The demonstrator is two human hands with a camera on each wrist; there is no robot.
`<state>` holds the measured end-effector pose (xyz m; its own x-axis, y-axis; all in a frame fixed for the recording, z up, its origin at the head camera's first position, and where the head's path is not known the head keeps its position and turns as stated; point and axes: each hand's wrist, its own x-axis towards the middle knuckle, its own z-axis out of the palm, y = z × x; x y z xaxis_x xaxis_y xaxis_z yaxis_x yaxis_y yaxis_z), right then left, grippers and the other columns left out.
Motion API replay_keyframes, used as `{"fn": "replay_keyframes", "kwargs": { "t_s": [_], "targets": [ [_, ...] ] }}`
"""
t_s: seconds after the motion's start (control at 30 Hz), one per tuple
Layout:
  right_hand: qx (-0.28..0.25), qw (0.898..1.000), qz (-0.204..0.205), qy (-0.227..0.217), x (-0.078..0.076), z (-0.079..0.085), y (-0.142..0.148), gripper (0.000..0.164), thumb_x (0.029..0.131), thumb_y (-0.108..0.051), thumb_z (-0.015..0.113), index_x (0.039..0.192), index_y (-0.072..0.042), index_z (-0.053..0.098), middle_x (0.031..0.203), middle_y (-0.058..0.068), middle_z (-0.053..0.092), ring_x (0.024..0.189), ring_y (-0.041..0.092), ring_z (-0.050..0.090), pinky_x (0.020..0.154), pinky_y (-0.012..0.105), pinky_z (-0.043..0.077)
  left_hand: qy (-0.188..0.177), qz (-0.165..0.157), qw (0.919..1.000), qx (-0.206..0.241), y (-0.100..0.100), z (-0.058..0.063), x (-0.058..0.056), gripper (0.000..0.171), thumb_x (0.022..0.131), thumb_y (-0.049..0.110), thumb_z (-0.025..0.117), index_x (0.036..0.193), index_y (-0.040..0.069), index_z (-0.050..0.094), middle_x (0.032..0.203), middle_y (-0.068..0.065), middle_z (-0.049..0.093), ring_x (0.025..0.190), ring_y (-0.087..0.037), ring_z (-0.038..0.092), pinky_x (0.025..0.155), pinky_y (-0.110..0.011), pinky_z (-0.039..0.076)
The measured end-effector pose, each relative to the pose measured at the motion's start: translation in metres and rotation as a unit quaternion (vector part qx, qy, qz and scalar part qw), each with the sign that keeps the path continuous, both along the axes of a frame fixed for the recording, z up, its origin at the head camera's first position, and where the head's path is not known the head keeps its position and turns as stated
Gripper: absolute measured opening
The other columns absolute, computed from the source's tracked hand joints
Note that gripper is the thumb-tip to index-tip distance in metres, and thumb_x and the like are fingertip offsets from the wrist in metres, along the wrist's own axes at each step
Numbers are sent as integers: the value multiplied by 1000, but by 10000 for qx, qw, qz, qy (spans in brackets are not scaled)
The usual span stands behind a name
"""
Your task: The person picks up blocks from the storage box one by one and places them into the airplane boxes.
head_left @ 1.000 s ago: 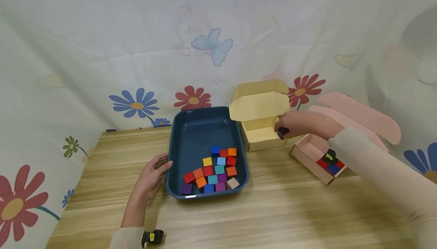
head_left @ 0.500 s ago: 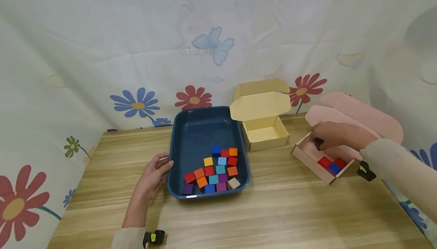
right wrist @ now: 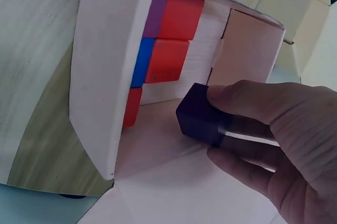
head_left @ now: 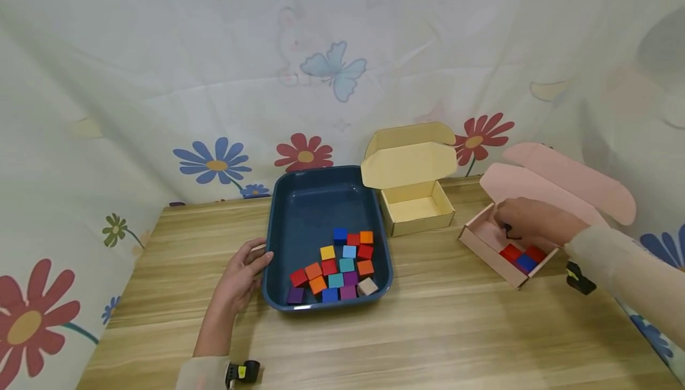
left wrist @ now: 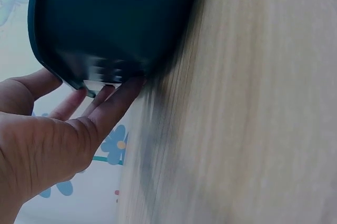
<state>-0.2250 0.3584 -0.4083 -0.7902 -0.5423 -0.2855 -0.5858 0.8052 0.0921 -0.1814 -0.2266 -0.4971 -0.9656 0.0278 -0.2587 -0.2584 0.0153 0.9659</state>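
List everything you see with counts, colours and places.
Table: one, light wood-grain, underneath.
Backdrop: one, whitish, flower-printed, behind the table.
Tray: one, dark blue, on the table.
Tray cubes: eighteen; four each red, orange; three purple; two each blue, teal; one each light blue, yellow, cream; toward near end.
Yellow box: one, open, beside the tray.
Pink box: one, open, at right.
Pink-box cubes: five visible; three red, one blue, one purple; right end.
Held cube: one, dark purple, in the pink box.
Wrist cameras: two, black, one per wrist.
Sleeves: two, cream, forearms.
Left hand: one, touching the tray's left rim.
Right hand: one, gripping the held cube.
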Motion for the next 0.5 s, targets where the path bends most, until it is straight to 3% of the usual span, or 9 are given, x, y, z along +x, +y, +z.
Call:
{"fn": "replay_keyframes", "kwargs": {
  "t_s": [0.13, 0.3, 0.5],
  "targets": [
    [-8, 10000, -32, 48, 3, -4, 1, 20, 82, -7, 77, 77, -16, 60, 70, -6, 47, 65, 12, 45, 62, 26, 40, -22, 5, 10000, 80, 0, 0, 0, 53, 103, 13, 60, 152, 10, 39, 150, -20, 44, 108, -19, 63, 83, -32, 58],
    [-80, 9995, -292, -73, 3, -10, -3, 15, 84, -4, 73, 79, -9, 60, 73, -2, 48, 65, 15, 46, 63, 28, 42, -25, -12, 10000, 65, -1, 0, 0, 54, 104, 14, 60, 152, 10, 38, 150, -20, 43, 110, -20, 61, 84, -32, 57],
    [809, 9933, 667, 481, 0, -18, -7, 16, 89, -9, 73, 77, -7, 63, 72, 1, 49, 59, 14, 44, 58, 25, 43, 9, -57, 10000, -7, -1, 1, 0, 54, 104, 14, 60, 153, 10, 37, 151, -20, 43, 114, -22, 60, 85, -32, 57]
  ]
}}
